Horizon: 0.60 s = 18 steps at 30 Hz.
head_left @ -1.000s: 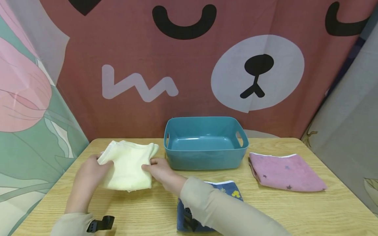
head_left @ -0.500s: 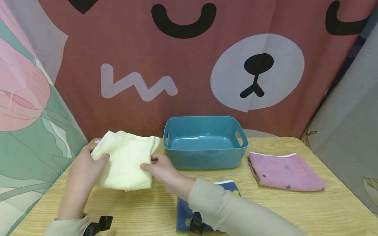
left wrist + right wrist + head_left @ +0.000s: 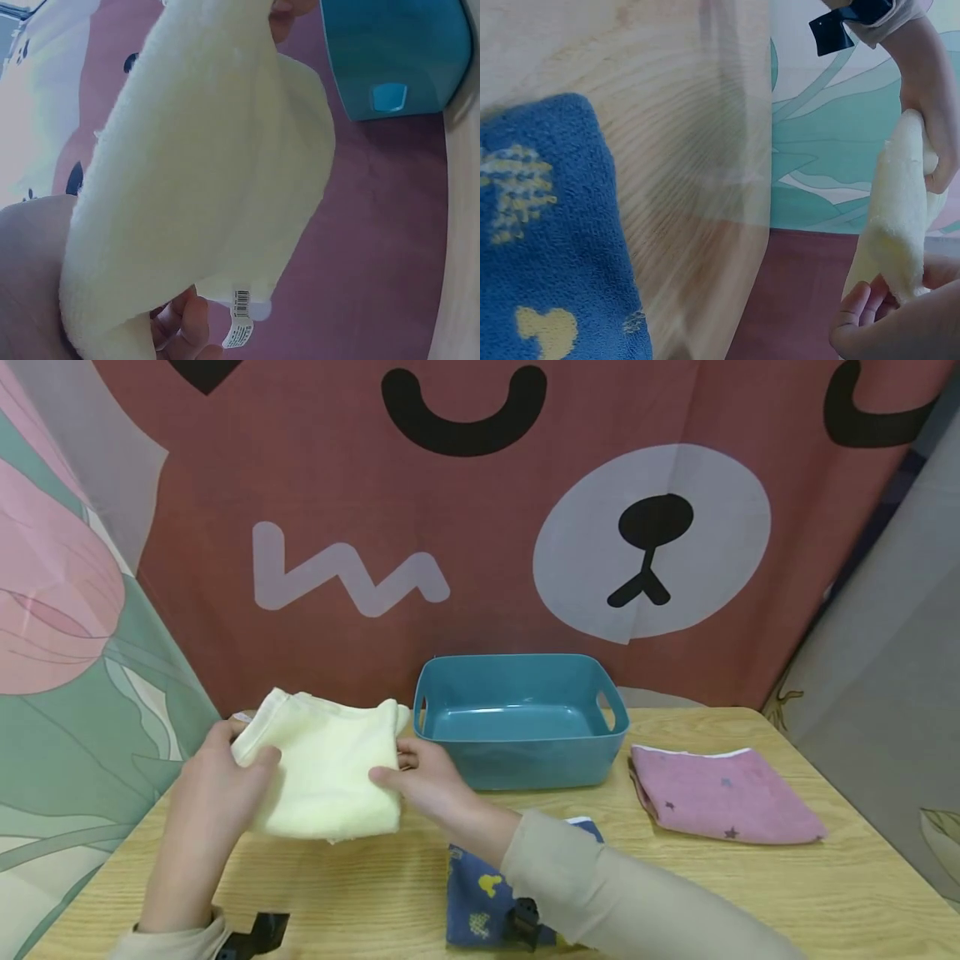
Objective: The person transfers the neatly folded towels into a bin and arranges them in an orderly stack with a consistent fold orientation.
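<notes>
Pale yellow towel (image 3: 322, 777) is held above the surface (image 3: 345, 902), left of the teal basket (image 3: 525, 767). Fingers of the left hand (image 3: 221, 785) and the right hand (image 3: 435, 781) pinch its opposite sides. To me it looks light, floppy, hardly slippery; best is to hold all layers together.

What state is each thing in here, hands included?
Yellow towel: folded, held between both hands
Left hand: gripping one side
Right hand: gripping the opposite side
Blue towel: folded, partly hidden by the sleeve
Pink towel: folded, lying on the table
Basket: upright, open-topped
</notes>
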Available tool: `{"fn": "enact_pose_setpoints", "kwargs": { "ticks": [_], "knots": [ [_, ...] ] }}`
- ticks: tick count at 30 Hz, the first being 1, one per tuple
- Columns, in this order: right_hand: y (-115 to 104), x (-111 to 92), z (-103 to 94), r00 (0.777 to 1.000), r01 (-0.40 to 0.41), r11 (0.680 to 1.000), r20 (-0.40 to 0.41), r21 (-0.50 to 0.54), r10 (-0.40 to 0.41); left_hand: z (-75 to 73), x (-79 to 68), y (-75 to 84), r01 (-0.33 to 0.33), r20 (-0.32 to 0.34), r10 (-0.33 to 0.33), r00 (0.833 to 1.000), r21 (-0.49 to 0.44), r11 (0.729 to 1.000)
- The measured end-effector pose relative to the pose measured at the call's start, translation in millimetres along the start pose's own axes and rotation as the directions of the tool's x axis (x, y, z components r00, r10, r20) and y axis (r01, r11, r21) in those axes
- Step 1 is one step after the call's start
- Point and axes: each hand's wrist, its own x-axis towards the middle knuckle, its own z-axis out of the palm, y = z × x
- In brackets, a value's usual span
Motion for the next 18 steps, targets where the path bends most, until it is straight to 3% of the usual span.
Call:
{"fn": "enact_pose_setpoints", "kwargs": {
  "ticks": [8,18],
  "knots": [
    [-3,-15,-6.8,1.0,0.021,0.993,0.007,0.117,-0.022,-2.2,-7.1,7.4,-0.036,-0.012,0.036,0.999,0.005,0.999],
    [-3,-27,-26.1,1.0,0.027,0.991,-0.005,0.134,-0.027,-1.4,-18.2,21.7,-0.145,-0.019,0.145,0.989,0.001,0.989]
  ]
}}
